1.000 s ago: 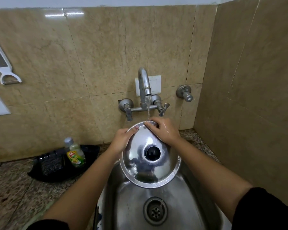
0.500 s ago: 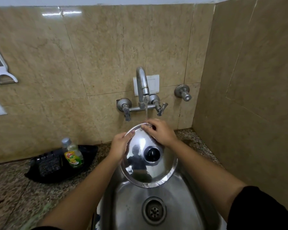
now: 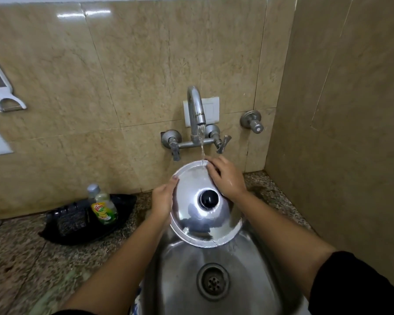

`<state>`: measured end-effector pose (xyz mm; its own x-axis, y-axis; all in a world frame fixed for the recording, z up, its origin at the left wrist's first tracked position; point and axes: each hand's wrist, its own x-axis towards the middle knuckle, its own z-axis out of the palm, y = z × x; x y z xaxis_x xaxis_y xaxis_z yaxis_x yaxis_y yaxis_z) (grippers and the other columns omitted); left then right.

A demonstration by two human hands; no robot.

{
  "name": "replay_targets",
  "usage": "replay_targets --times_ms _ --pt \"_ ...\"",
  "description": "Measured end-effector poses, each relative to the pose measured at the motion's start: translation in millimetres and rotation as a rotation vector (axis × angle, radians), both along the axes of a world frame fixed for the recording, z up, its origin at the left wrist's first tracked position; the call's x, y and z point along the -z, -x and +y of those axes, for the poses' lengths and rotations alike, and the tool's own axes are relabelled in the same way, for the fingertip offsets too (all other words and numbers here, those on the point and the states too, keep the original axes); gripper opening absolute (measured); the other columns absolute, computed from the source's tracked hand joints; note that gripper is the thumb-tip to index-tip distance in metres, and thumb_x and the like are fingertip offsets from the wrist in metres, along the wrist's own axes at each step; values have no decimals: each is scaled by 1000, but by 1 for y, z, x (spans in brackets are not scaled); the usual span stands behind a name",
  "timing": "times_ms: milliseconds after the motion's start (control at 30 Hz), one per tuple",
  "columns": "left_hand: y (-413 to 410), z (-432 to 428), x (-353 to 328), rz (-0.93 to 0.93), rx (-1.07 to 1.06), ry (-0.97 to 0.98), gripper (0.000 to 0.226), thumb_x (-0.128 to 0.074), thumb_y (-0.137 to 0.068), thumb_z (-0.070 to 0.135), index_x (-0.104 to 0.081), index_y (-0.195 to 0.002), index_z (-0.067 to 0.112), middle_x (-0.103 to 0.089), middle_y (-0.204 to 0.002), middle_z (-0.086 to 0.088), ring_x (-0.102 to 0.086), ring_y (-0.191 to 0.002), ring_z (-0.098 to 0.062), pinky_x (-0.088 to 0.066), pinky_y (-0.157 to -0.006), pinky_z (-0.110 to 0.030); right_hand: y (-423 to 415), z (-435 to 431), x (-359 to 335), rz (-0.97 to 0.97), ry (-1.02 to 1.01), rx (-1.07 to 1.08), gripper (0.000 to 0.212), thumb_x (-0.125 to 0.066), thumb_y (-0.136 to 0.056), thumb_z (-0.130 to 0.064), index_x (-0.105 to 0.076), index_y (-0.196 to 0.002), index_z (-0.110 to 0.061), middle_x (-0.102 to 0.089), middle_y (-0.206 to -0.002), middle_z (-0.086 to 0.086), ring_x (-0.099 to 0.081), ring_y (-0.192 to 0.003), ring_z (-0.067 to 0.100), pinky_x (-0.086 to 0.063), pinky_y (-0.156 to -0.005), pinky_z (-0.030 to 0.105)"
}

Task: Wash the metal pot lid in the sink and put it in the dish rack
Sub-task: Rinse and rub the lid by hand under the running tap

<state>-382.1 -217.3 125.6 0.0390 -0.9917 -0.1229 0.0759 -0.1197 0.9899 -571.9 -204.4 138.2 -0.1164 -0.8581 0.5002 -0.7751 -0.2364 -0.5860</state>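
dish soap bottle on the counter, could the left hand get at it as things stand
Probably yes, once it lets go. The left hand is gripping the pot lid at its left rim, so it is busy. The dish soap bottle stands upright in the black tray to its left, with nothing between.

Two bare forearms, each ending in an ungloved hand: left hand (image 3: 161,199), right hand (image 3: 226,178). Black sleeve (image 3: 359,285) on right upper arm. No rings or watch visible.
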Motion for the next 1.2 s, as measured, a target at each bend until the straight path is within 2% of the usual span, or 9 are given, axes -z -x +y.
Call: replay_targets --times_ms 100,200,267,367,467,667,833,967,1200 --pt "-7 -3 8 105 -192 -98 32 -66 -83 41 -65 -69 13 -66 -77 -6 -60 -75 -25 -49 -76 -34 9 13 22 101 -103 66 43 -31 -102 -34 -35 -145 -31 -38 -152 -4 -38 -135 14 -26 -109 43" --pt "-12 -5 15 181 -252 -160 31 -66 -83 42 -65 -71 13 -67 -71 -2 -63 -67 -19 -49 -59 -27 6 24 37 82 -102 69 49 -24 -101 -40 -21 -149 -33 -21 -158 -11 -23 -144 11 -17 -114 45" --pt "-12 -4 17 203 -250 -161 31 -66 -83 41 -67 -75 12 -67 -66 -1 -64 -61 -17 -53 -57 -26 2 26 39 15 -67 95 52 -24 -99 -41 -20 -150 -30 -23 -158 -10 -22 -145 12 -17 -114 44" --pt "-7 -3 17 252 -268 -152 28 -66 -83 40 -66 -74 14 -67 -74 -1 -65 -71 -19 -52 -67 -27 3 27 39 -99 -17 139 48 -31 -101 -34 -25 -149 -26 -31 -156 -5 -27 -143 15 -20 -114 45" --pt "3 -3 12 284 -278 -137 28 -67 -82 40 -66 -70 15 -68 -66 3 -65 -59 -12 -50 -50 -19 10 27 37 -137 -6 189 47 -34 -102 -31 -28 -147 -24 -37 -152 -1 -33 -140 18 -23 -114 48" --pt "32 -6 7 219 -266 -59 31 -64 -83 44 -64 -68 18 -65 -73 3 -62 -69 -15 -51 -66 -26 28 32 36 -48 -29 261 50 -32 -101 -35 -21 -149 -26 -34 -153 1 -30 -140 21 -21 -114 49" --pt "57 -7 3 123 -188 -6 34 -62 -85 44 -61 -63 19 -60 -64 5 -54 -58 -8 -44 -44 -12 46 37 39 -65 18 353 50 -36 -100 -35 -25 -147 -27 -36 -151 6 -33 -137 25 -25 -111 47" --pt "71 -5 3 83 -59 37 32 -63 -85 42 -60 -64 17 -59 -63 2 -53 -57 -13 -44 -45 -17 55 38 38 -113 34 417 46 -37 -99 -35 -31 -144 -27 -41 -145 6 -37 -132 25 -32 -107 47" --pt "63 0 8 -10 -23 66 37 -62 -86 42 -58 -57 19 -58 -51 8 -51 -46 -7 -43 -40 -15 51 33 32 -150 67 345 35 -38 -99 -35 -46 -131 -25 -56 -127 3 -49 -117 19 -35 -90 27"
